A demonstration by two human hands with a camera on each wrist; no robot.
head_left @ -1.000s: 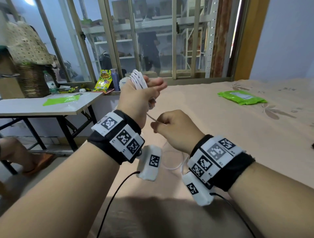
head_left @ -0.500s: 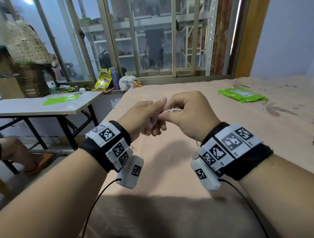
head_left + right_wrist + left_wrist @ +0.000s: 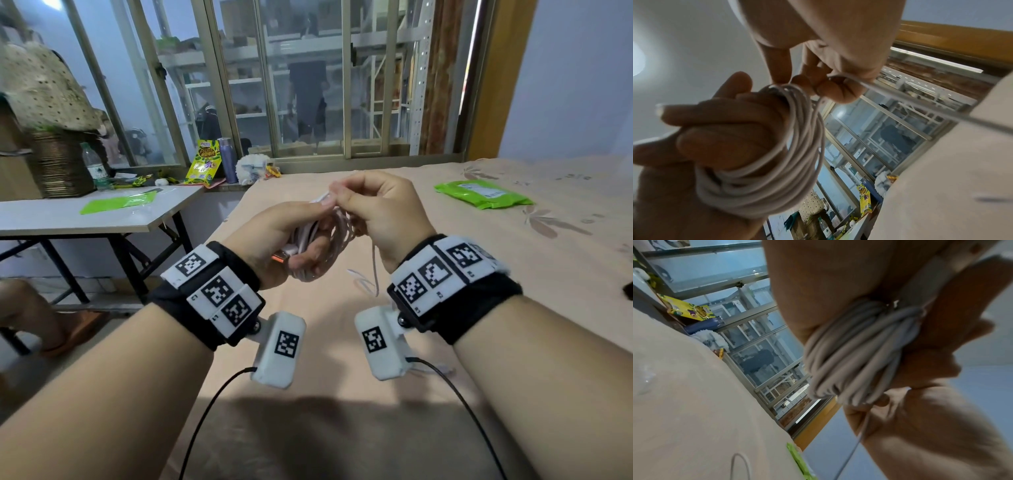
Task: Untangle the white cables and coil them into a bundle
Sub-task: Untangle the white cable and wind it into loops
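Note:
A coil of white cable (image 3: 329,246) (image 3: 855,352) (image 3: 777,170) is wound in several loops around the fingers of my left hand (image 3: 291,236), which holds it above the bed. A metal USB plug (image 3: 282,256) sticks out by the left thumb. My right hand (image 3: 376,209) is close above and to the right, its thumb and fingers (image 3: 830,91) pinching the free strand of cable (image 3: 920,107) at the top of the coil. A loose tail (image 3: 373,274) hangs below the right hand toward the sheet.
The bed with a beige sheet (image 3: 445,342) lies under both hands, and a green packet (image 3: 483,193) lies on it at the far right. A grey table (image 3: 85,212) with a basket and a bottle stands to the left. The windowsill behind holds a snack bag (image 3: 203,161) and a flask.
Both hands came together and dropped from window height to just above the bed. The right hand rose from below the left to the top of the coil, carrying the strand round.

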